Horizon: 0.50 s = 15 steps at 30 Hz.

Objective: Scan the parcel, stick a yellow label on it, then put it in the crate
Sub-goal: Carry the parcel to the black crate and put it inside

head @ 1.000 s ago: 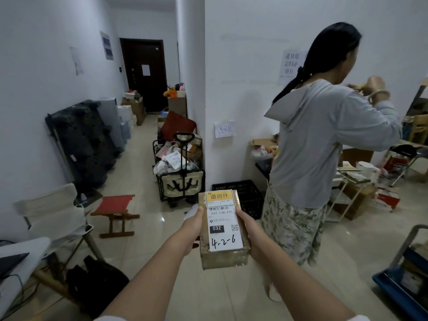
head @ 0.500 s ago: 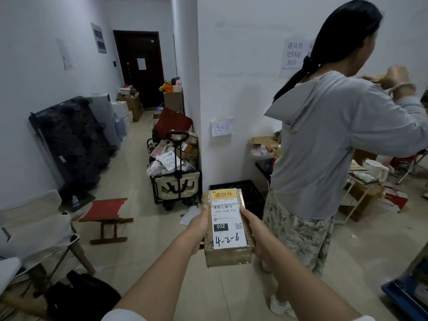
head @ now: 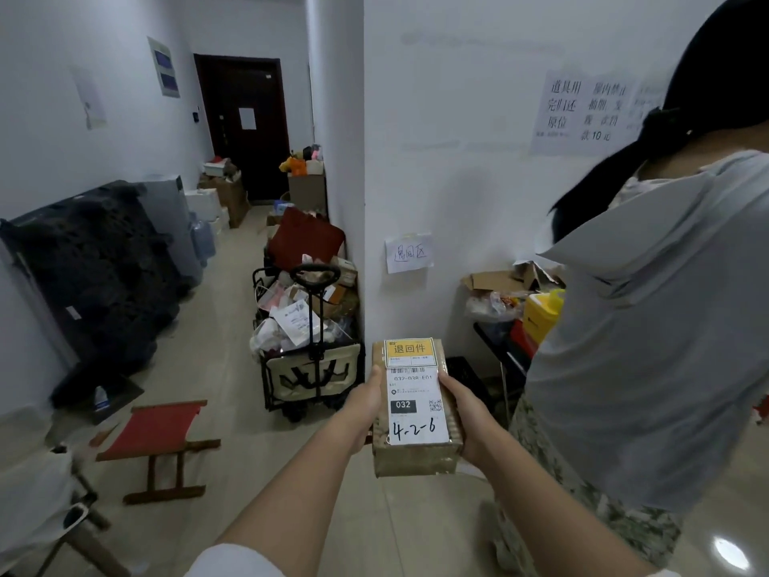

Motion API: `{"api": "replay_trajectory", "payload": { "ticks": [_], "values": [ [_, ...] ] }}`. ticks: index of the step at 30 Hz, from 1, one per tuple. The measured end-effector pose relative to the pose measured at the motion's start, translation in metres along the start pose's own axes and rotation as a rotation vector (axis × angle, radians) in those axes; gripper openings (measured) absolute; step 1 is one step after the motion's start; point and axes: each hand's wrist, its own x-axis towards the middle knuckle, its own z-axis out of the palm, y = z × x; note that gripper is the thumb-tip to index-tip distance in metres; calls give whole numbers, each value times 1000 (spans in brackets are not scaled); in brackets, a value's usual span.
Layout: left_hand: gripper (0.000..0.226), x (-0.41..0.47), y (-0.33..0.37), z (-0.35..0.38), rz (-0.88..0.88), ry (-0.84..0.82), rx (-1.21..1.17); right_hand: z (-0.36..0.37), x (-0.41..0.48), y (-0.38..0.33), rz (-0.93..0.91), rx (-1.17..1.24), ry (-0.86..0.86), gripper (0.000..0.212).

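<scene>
Just short of the crate [head: 466, 370], the parcel [head: 416, 410] is clasped between both hands, left hand [head: 366, 406] and right hand [head: 468, 414] on its long sides, fingers closed around it. Its yellow label [head: 410, 351] is on, long axis pointing away toward the crate, which lies just beyond, slightly nearer the right hand.

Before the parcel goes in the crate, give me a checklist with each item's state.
1. Yellow label stuck on parcel: ok.
2. Left hand and right hand grip opposite sides: ok.
3. Black crate located, by the wall behind the parcel: ok.
4. Room inside crate: cannot tell, mostly hidden.
5. Path clear: not ok, a person stands close on the right.
6. Scan done: cannot tell.
</scene>
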Motion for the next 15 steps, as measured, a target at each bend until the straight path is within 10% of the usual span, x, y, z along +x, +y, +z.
{"api": "replay_trajectory", "payload": {
  "ticks": [15],
  "values": [
    [60, 197, 74, 10, -107, 8, 78, -33, 229, -49, 131, 41, 6, 42]
  ]
}}
